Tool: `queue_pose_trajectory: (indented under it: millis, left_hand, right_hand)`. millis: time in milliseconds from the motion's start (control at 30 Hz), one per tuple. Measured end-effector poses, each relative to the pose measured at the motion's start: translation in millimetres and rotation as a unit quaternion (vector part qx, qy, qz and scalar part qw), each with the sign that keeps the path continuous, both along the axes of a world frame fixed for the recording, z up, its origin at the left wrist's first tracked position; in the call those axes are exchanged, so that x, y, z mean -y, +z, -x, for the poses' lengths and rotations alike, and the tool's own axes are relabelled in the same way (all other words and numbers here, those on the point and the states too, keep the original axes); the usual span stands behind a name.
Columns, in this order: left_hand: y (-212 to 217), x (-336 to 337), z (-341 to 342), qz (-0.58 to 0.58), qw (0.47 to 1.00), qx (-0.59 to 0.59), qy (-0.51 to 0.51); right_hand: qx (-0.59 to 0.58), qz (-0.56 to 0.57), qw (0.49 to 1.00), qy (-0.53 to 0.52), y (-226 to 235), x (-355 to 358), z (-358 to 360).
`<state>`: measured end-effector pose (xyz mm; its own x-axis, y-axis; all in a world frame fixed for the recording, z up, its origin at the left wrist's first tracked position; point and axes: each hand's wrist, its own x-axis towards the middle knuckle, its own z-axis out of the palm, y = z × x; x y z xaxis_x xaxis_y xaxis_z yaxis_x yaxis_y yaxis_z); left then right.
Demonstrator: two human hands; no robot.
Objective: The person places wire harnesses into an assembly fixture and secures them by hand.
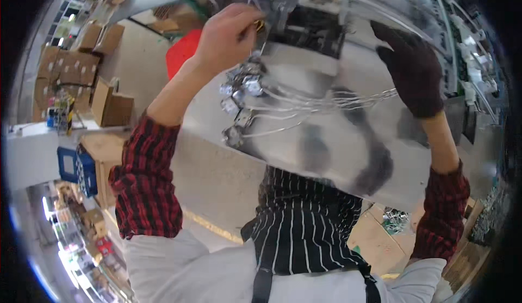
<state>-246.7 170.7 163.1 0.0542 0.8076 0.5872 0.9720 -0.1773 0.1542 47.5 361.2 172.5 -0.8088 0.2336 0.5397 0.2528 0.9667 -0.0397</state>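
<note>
My bare left hand [228, 37] is raised at the far left edge of the metal worktable [283, 150]. Its fingers are curled together, with a small yellowish bit showing at their tips that I cannot make out. Just below it lies a cluster of shiny metal parts [253, 84], each on a pale wire. The bundle of wires [342, 100] runs across the table to the right, its end passing behind my right hand [412, 68]. That hand wears a dark glove; its fingers are stretched out and the thumb stands apart.
Dark machine parts [307, 30] stand at the table's far side. Beyond my left wrist is a red bin-like object [183, 51]. Cardboard boxes [68, 66] are stacked at the left, near a blue crate [81, 169]. Another carton [380, 237] sits below the table's near edge.
</note>
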Motion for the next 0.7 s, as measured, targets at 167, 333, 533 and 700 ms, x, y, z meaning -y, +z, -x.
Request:
queue_pose_trajectory:
  millis: [167, 333, 533, 700]
  left_hand:
    - [-41, 122, -17, 0.445, 0.878, 0.136, 0.11]
    - [-98, 170, -78, 0.371, 0.917, 0.041, 0.14]
    - [-90, 184, -71, 0.473, 0.855, -0.116, 0.177]
    - [-50, 244, -14, 0.396, 0.856, -0.101, 0.316]
  right_hand:
    - [0.133, 0.136, 0.979, 0.069, -52, 40, -31]
    - [0.158, 0.143, 0.974, 0.071, -101, 57, 1]
    - [0.243, 0.136, 0.96, 0.031, -125, 59, -8]
    - [0.244, 0.128, 0.961, 0.024, -138, 51, -12]
